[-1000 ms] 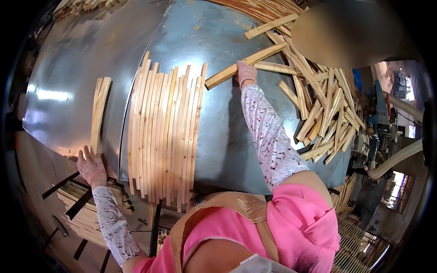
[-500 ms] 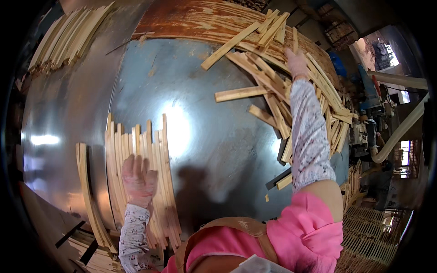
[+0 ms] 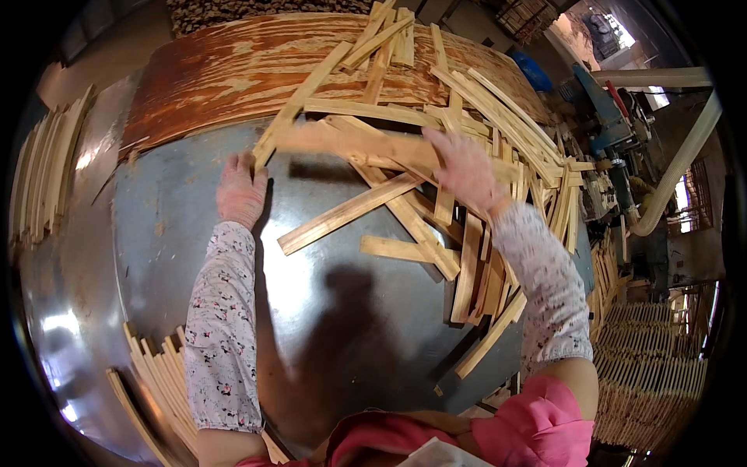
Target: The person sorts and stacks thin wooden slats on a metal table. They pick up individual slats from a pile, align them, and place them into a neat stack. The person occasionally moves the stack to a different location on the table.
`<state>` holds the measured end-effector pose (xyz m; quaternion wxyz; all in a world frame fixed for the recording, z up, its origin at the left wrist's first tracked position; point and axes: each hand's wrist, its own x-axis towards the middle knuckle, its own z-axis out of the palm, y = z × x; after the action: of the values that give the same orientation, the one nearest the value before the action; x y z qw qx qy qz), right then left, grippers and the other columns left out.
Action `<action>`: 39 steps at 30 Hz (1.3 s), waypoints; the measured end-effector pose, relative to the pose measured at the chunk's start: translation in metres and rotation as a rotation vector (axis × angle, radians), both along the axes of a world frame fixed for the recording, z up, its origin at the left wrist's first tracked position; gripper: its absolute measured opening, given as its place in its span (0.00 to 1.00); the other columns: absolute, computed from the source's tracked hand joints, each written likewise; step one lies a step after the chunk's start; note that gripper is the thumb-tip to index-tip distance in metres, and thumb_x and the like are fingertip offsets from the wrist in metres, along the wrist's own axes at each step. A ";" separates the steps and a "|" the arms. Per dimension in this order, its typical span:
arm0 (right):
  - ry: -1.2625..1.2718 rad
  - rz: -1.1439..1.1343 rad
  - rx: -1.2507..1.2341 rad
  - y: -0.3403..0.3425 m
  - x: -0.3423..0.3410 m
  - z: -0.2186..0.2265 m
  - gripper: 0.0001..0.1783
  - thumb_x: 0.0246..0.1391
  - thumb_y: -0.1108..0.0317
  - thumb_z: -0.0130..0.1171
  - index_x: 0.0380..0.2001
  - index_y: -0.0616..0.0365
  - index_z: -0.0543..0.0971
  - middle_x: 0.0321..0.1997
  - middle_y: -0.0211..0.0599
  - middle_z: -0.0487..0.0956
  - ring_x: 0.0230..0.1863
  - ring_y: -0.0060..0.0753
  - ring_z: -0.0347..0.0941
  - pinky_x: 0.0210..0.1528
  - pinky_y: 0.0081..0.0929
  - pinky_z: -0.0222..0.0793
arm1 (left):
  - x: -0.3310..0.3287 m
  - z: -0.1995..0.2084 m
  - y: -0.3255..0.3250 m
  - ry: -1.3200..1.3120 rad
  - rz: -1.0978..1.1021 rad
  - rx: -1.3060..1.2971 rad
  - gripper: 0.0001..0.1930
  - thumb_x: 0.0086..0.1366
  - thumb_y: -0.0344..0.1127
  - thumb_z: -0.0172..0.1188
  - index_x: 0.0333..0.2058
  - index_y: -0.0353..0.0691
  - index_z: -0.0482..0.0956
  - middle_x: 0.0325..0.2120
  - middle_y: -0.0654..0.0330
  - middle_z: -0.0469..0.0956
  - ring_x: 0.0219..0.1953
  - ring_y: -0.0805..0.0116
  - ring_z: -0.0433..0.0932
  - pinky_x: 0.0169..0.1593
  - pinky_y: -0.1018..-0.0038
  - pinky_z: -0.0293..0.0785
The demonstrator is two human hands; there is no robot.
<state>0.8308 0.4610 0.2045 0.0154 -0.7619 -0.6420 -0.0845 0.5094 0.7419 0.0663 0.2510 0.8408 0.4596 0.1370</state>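
My right hand [image 3: 467, 171] is closed on a wooden slat [image 3: 350, 145], blurred by motion, which lies nearly level above the loose pile and points left. My left hand [image 3: 241, 191] is at the near end of another wooden slat [image 3: 307, 89]; its fingers and thumb are bent around that end. This slat slants away across the metal table [image 3: 187, 257] onto a worn reddish-brown board [image 3: 233, 66]. Below the right hand, loose slats [image 3: 467, 268] lie crisscrossed. A row of slats [image 3: 159, 377] lies side by side at the lower left, partly behind my left forearm.
Another group of slats [image 3: 50, 163] lies at the far left of the table. Machinery with a pale hose [image 3: 685, 167] stands to the right. Large stacks of thin wood [image 3: 646, 373] are at the lower right. A blue object [image 3: 531, 71] shows beyond the board.
My left hand has left the row of slats and moved forward to the slat by the board. My right hand has drawn a slat back and left from the pile. The view has shifted.
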 end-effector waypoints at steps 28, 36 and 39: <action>1.834 -0.212 0.266 -0.007 -0.145 0.079 0.23 0.62 0.59 0.63 0.52 0.68 0.83 0.43 0.43 0.86 0.45 0.40 0.84 0.55 0.37 0.82 | -0.286 0.008 -0.331 -1.303 0.381 -1.582 0.22 0.75 0.52 0.63 0.56 0.43 0.74 0.34 0.52 0.81 0.30 0.61 0.77 0.34 0.62 0.75; 0.578 0.061 -0.262 -0.090 -0.431 -0.161 0.23 0.68 0.49 0.56 0.51 0.58 0.83 0.49 0.64 0.83 0.55 0.62 0.82 0.58 0.52 0.79 | -0.375 0.039 -0.415 -1.317 0.555 -1.381 0.29 0.78 0.63 0.54 0.54 0.39 0.77 0.32 0.51 0.82 0.28 0.60 0.81 0.30 0.64 0.80; 0.625 0.149 -0.422 -0.127 -0.547 -0.125 0.29 0.69 0.44 0.56 0.52 0.63 0.81 0.49 0.59 0.84 0.57 0.59 0.82 0.58 0.51 0.79 | -0.399 0.066 -0.426 -1.332 0.596 -1.283 0.33 0.80 0.67 0.47 0.54 0.39 0.77 0.31 0.51 0.82 0.28 0.62 0.81 0.31 0.66 0.80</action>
<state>0.2833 0.3338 0.0796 0.0596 -0.6886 -0.6633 0.2871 0.1101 0.3164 0.1320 0.8256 0.1436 0.4047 0.3661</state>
